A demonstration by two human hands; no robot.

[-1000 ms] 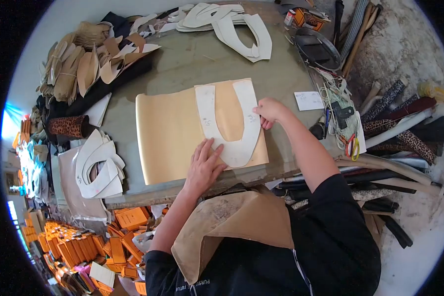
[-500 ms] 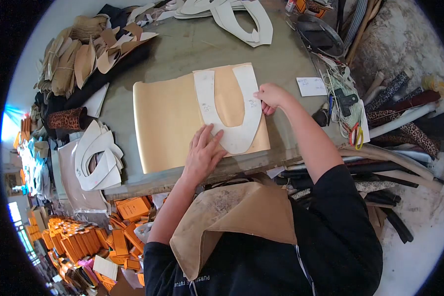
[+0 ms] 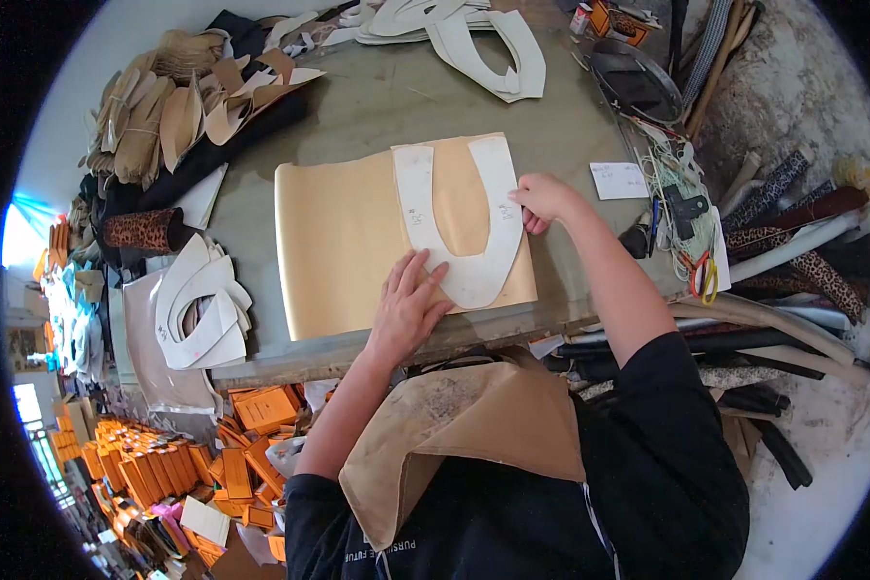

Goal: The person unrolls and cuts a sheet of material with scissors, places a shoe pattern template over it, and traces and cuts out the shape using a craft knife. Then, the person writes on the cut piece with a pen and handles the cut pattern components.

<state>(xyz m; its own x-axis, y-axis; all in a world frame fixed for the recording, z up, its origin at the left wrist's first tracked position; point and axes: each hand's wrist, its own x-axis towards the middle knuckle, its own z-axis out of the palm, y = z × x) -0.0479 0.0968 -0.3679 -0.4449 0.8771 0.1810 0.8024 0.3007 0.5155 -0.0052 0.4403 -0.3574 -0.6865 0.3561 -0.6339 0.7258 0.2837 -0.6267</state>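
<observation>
White template (image 3: pixel 493 275) lies on tan sheet (image 3: pixel 338 242); left hand (image 3: pixel 406 309) presses it, fingers spread; right hand (image 3: pixel 543 201), fingers curled, touches its edge.

Left hand (image 3: pixel 408 311): palm down, low over the bench, fingers spread and pointing forward; forearm bare, angled inward. Right hand (image 3: pixel 541 201): raised farther forward, fingers curled, thumb side inward; forearm bare, reaching forward and leftward from a bent elbow.

Leather or fabric workshop: broad worktable (image 3: pixel 358 121), stacked U-shaped white templates (image 3: pixel 203 304), material rolls (image 3: pixel 783 324) heaped beside table, scissors (image 3: pixel 707 278), tangled cord (image 3: pixel 675 174), piles of orange boxes (image 3: pixel 140 459) at other side.
</observation>
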